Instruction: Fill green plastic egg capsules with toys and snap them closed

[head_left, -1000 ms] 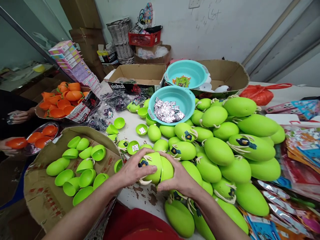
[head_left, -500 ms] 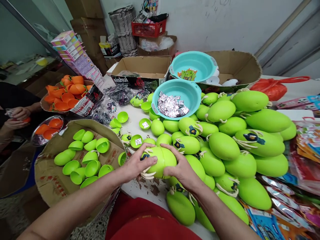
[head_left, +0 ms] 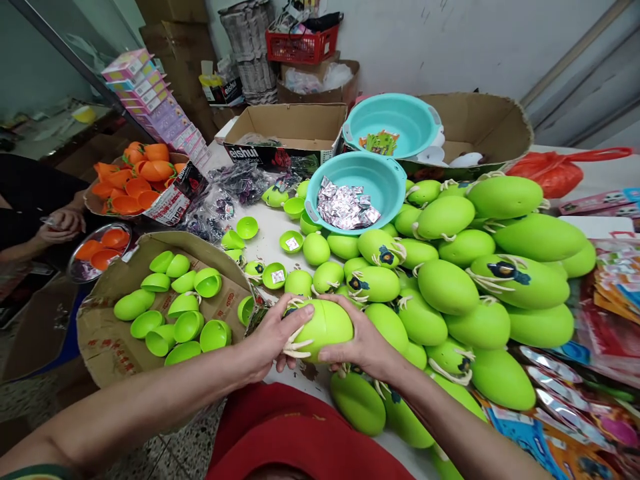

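Now that the gap between its halves is narrowed to a thin seam, the green egg (head_left: 327,323) is judged all but closed; at six o'clock, it is clamped between left hand (head_left: 274,335) and right hand (head_left: 365,347). "eishui" can be read on the black-fronted carton (head_left: 280,157) at half past ten; the curved carton (head_left: 95,323) at eight is marked with indecipherable red characters.

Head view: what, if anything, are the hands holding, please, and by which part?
A green toy egg: the left hand holds the end with cream claws, the right hand the opposite end.
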Demonstrator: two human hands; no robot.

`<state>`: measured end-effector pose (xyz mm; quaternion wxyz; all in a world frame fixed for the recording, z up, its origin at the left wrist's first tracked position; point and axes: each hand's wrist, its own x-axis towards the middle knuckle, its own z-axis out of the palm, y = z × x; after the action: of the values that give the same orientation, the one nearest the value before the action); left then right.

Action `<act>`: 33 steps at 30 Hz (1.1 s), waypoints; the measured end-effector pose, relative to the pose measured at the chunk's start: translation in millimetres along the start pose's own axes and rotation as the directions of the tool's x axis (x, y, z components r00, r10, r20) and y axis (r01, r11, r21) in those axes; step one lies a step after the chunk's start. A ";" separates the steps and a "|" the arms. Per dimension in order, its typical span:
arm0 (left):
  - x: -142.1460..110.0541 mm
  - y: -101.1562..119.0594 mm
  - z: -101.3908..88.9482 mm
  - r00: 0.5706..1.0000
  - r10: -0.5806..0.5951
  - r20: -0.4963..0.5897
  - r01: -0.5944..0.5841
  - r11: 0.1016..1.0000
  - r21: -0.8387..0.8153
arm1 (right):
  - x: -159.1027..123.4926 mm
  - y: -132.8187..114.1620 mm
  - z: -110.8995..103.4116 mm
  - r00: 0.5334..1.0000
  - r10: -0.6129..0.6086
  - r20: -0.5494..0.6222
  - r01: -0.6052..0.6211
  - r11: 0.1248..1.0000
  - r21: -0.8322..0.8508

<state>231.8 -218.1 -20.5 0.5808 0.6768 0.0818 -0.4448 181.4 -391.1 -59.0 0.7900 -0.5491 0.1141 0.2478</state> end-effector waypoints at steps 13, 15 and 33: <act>1.6 13.9 11.8 0.997 -0.021 0.069 0.023 0.999 -0.024 | -13.7 -6.1 -6.9 0.985 -0.097 -0.143 0.101 0.995 0.020; 16.9 18.7 4.4 0.991 -0.047 0.127 0.045 0.999 0.021 | -3.8 -2.5 -15.7 0.995 -0.005 -0.102 0.017 0.993 0.114; -4.8 -41.6 11.6 0.978 0.021 0.208 -0.034 0.998 0.059 | -50.2 74.1 21.5 0.970 -0.006 -0.242 0.085 0.944 0.317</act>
<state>197.0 -213.1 -46.0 0.5709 0.6456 -0.0023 -0.5073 98.4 -364.3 -88.5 0.8558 -0.4394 0.2345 0.1394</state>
